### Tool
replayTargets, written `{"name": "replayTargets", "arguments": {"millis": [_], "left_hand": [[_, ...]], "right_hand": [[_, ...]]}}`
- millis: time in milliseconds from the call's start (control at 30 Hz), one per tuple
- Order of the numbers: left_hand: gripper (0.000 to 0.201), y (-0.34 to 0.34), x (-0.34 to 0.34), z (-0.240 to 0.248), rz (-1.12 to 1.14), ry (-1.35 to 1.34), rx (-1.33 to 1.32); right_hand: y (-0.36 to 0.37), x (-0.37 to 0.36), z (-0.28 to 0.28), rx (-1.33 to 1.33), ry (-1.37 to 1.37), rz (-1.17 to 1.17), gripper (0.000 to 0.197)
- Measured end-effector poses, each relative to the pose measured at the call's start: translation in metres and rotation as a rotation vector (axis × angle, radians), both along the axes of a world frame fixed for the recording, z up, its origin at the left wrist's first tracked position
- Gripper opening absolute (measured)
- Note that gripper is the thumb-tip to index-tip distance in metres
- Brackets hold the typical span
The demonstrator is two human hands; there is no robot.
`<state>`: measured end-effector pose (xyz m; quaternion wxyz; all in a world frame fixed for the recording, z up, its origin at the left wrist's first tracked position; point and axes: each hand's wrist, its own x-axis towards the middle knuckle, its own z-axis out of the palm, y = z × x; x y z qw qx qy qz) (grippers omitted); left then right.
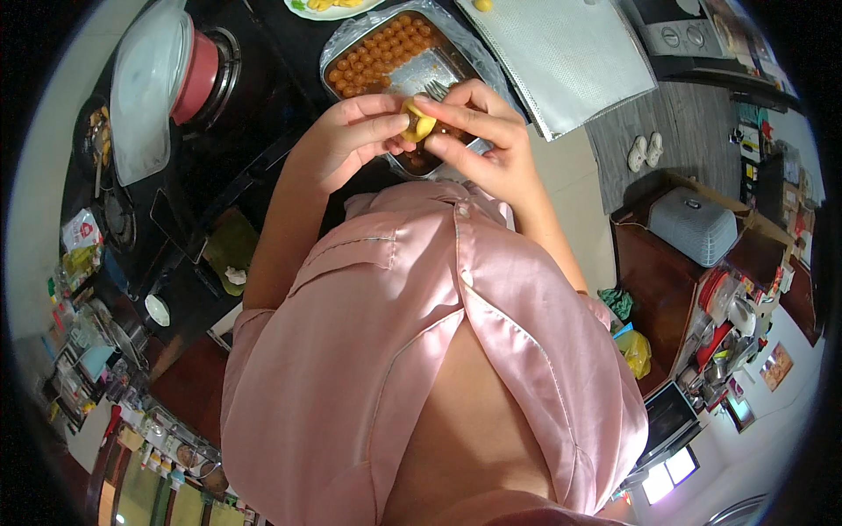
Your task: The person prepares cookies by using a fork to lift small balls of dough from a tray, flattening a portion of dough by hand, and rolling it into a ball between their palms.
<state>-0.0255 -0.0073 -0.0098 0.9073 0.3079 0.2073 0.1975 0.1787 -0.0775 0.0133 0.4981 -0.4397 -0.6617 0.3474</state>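
Pale-pink satin shirt (395,263) fills the foreground; beyond it, the bare left hand (349,140) and bare right hand (487,131) pinch a small, yellow, soft-looking folded piece (424,125) between them, over a rectangular silver metal tray (440,67) of glossy orange balls (377,57); light, even pressure, turning it gradually, should keep it from tearing

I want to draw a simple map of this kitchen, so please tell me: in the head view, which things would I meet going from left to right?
Dark pan, pink pot, left hand, yellow food piece, right hand, white shoes, wall picture.
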Motion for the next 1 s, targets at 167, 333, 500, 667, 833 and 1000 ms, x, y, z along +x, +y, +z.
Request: {"name": "replayTargets", "arguments": {"millis": [167,333,500,667,833,1000], "left_hand": [[0.027,-0.004,0.005,0.0,0.019,0.071,0.038],[0.029,0.001,0.007,0.014,0.012,0.122,0.126],[0.029,0.004,0.006,0.029,-0.05,0.292,0.316],[0.029,0.002,0.005,0.029,-0.053,0.328,0.346],[0.027,0.002,0.006,0.028,-0.045,0.251,0.334],[0.025,0.003,0.002,0.027,-0.016,0.3,0.336]], "right_hand": [[0.005,0.004,-0.006,0.162,-0.17,-0.093,0.043],[0.001,0.003,0.0,0.01,0.005,-0.041,0.049],[-0.001,0.006,0.002,-0.114,0.095,0.051,0.048],[-0.001,0.007,0.008,-0.096,0.074,0.108,0.051],[-0.002,0.004,0.007,-0.089,0.024,0.116,0.053],[-0.002,-0.001,0.023,0.032,-0.352,0.025,0.049]]}}
